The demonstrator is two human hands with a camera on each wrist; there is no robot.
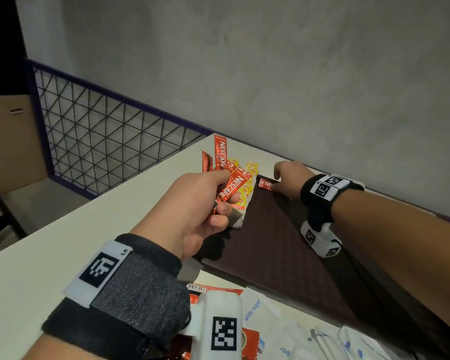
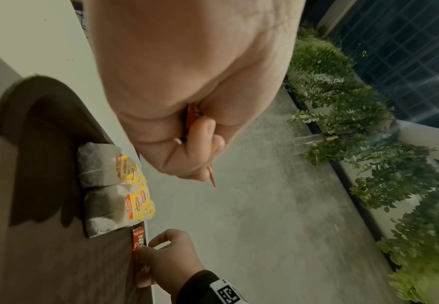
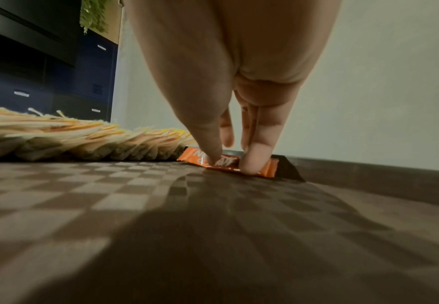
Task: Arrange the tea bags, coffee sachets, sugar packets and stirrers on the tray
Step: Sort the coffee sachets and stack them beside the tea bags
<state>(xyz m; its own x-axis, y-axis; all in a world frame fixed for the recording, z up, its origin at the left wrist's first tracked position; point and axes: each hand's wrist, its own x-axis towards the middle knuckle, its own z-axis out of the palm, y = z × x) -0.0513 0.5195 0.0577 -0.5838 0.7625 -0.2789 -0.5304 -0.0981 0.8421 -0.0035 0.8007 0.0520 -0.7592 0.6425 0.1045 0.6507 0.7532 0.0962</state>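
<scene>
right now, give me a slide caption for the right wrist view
Right hand presses one Nescafe sachet flat against the brown tray rim, beside a row of tea bags.

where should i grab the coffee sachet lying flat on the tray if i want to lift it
Take the sachet by its free left end, coming from the tea bags' side. It lies flat against the tray's far rim, and the right hand presses on its middle, so a fingertip grip on that end is probably easiest.

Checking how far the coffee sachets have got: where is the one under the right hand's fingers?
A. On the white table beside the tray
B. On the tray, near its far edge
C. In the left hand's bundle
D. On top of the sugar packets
B: the right hand presses the coffee sachet flat onto the tray, near its far edge beside the tea bags.
</scene>
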